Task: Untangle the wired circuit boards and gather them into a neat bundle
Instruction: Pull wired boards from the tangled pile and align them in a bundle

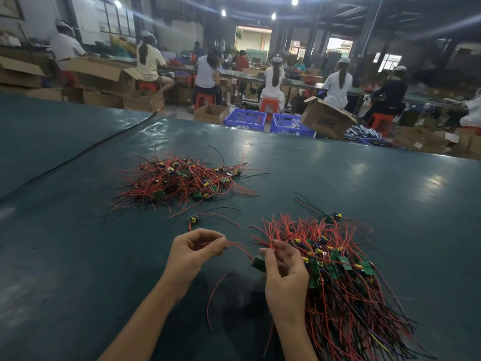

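Progress, as I judge it from my remote seat, is somewhere past the middle. A loose, tangled heap of red and black wires with small green boards [182,181] lies on the dark green table covering [78,256], above and left of centre, and it looks unsorted. At the lower right, a larger sheaf of wired boards [346,277] has its leads running roughly one way, fanning towards the bottom right corner. I take that to be the bundle in the making, though it is not yet tidy or tied.

The left hand [194,250], low in the centre, has its fingers curled and pinches a thin red lead [239,247]. This lead runs across to a small green circuit board [259,263]. The right hand [285,274], just right of it, grips that board by its other red leads between thumb and curled fingers. The board sits against the thumb side, at the near edge of the sheaf. I read this as one unit being drawn straight before it joins the rest.

Two single boards lie apart, one with a yellow part [194,219] just above the left hand and another [333,217] at the sheaf's upper edge. Both need collecting, as does the whole heap.

The wires look thin, springy and prone to snagging.
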Tool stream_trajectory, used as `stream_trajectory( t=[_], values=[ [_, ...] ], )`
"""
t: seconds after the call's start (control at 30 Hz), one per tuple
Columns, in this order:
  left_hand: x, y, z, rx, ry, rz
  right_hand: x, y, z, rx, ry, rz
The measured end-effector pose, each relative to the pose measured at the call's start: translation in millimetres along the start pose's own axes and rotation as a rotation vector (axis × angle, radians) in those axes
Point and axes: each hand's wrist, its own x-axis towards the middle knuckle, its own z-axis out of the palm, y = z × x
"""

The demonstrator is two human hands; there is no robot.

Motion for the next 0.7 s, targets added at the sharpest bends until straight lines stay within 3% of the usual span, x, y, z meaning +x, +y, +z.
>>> stream_trajectory(
  t=[0.1,0.17,0.37,0.43,0.57,0.7],
  values=[
    [2,0,1,-0.338,0.035,-0.130,2,-4,-1,0.162,0.050,0.053],
    [2,-3,5,-0.414,0.005,-0.230,0,-7,1,0.252,0.095,0.070],
    [-18,-14,29,0.066,-0.369,-0.206,-6,-8,7,0.200,0.111,0.013],
    [-20,-14,33,0.161,-0.399,-0.147,-9,-9,8,0.167,0.077,-0.006],
    [-17,-10,34,0.107,-0.323,-0.201,-10,-12,9,0.125,0.084,-0.057],
    [-17,-16,31,0.191,-0.416,-0.150,-13,-13,12,0.152,0.055,-0.045]
  ],
)
